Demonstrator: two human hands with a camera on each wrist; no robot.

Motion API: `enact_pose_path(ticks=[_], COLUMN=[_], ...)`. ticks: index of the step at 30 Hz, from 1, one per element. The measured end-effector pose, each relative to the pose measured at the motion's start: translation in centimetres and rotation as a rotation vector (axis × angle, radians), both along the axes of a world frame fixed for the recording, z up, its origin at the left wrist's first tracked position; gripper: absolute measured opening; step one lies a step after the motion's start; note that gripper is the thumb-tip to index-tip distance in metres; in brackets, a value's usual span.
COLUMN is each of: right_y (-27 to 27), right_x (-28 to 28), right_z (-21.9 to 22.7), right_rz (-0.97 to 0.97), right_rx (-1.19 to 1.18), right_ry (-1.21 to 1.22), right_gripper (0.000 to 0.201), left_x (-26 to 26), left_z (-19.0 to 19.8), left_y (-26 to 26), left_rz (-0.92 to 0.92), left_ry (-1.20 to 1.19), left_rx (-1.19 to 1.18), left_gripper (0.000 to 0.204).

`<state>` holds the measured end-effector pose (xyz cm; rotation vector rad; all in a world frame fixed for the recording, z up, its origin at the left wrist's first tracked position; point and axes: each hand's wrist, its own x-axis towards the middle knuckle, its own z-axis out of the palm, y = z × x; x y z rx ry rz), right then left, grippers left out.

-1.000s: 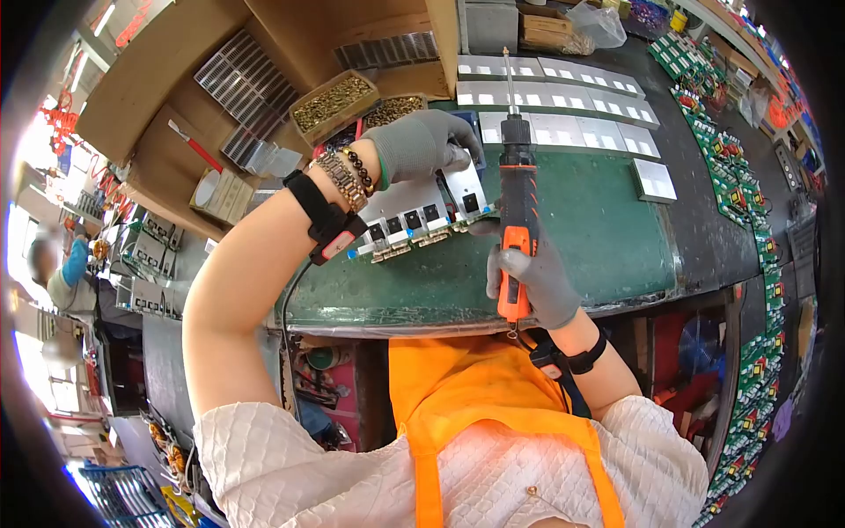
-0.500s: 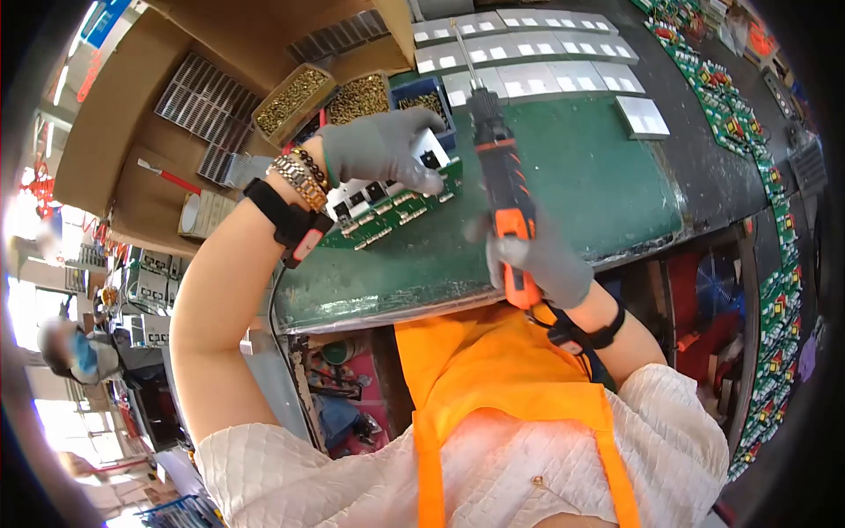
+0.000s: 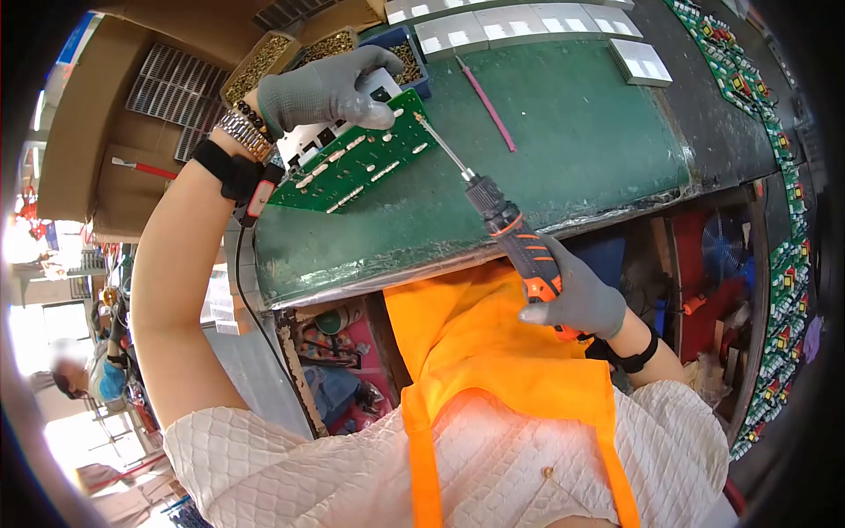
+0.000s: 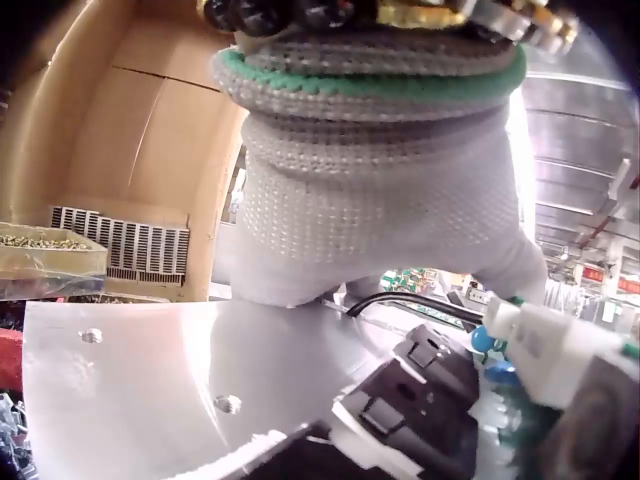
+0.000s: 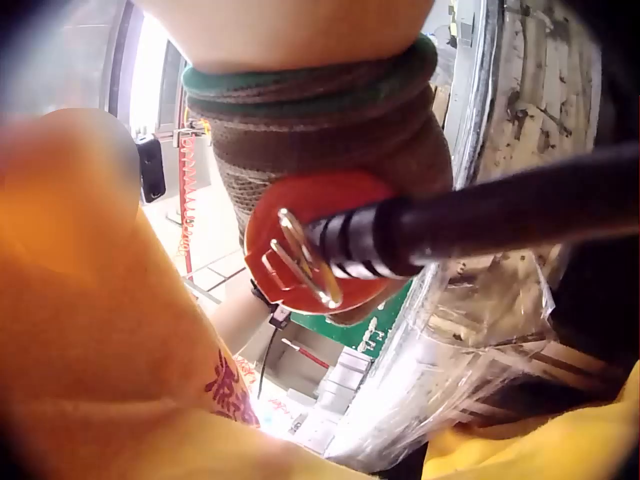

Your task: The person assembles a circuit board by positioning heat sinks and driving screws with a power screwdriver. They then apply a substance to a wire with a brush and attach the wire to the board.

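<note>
My gloved left hand (image 3: 326, 92) grips a green circuit board (image 3: 361, 163) joined to a metal plate, the board tilted so its soldered underside faces me. In the left wrist view, the silvery plate (image 4: 150, 370) has screw holes, and black components (image 4: 400, 395) sit beside it under the hand. My gloved right hand (image 3: 581, 295) wraps around an orange and black electric screwdriver (image 3: 519, 242). Its long bit points up and left, with a brassy tip right by the board's upper right edge. The right wrist view shows the tool's red butt end with a black cord (image 5: 500, 215).
Behind the board stand a blue bin (image 3: 424, 86) and other trays of brass screws, near a large cardboard box (image 3: 79, 176). A pink stick (image 3: 488, 106) lies on the green mat (image 3: 581, 141). Metal pieces (image 3: 510, 26) line the back; circuit boards (image 3: 788, 282) run along the right.
The left hand has turned the board so its underside shows. The screwdriver has swung from upright to leaning left, its tip now beside the board. The head view has shifted.
</note>
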<state>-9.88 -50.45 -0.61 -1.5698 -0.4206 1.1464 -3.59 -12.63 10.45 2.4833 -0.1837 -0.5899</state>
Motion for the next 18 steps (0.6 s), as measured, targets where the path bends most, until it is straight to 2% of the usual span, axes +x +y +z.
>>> enact_pose_path(ticks=[3,5,8,10,11,13,18], right_y=[0.4,0.4,0.3,-0.1,-0.1,0.1,0.6], right_x=[0.3,0.3,0.4,0.6,0.5,0.1,-0.7], right_z=[-0.4,-0.6,-0.3,0.8,1.2,1.9,3.2], right_rz=[0.014,0.012,0.024,0.061,0.064,0.037,0.011], right_rx=[0.026,0.048,0.06,0.172,0.173,0.267,0.158], right_ry=[-0.015,-0.026,0.031,0.506,0.507,0.685,0.595], right_gripper=[0.093,0.093,0.087,0.079,0.079,0.074,0.074], left_x=[0.1,0.2,0.0,-0.2,-0.4,-0.2,0.2], left_z=[-0.5,-0.8,-0.5,0.0,0.1,-0.1,-0.6], left_y=[0.5,0.7,0.5,0.1,0.0,0.2,0.6], left_rz=[0.025,-0.033,-0.001,0.026,0.051,0.041,0.002], left_ry=[0.035,-0.082,-0.019,0.003,0.028,0.023,-0.009], left_rx=[-0.001,0.009,-0.032,-0.033,-0.036,-0.02,0.069], left_gripper=[0.078,0.081,0.081,0.078,0.076,0.078,0.08])
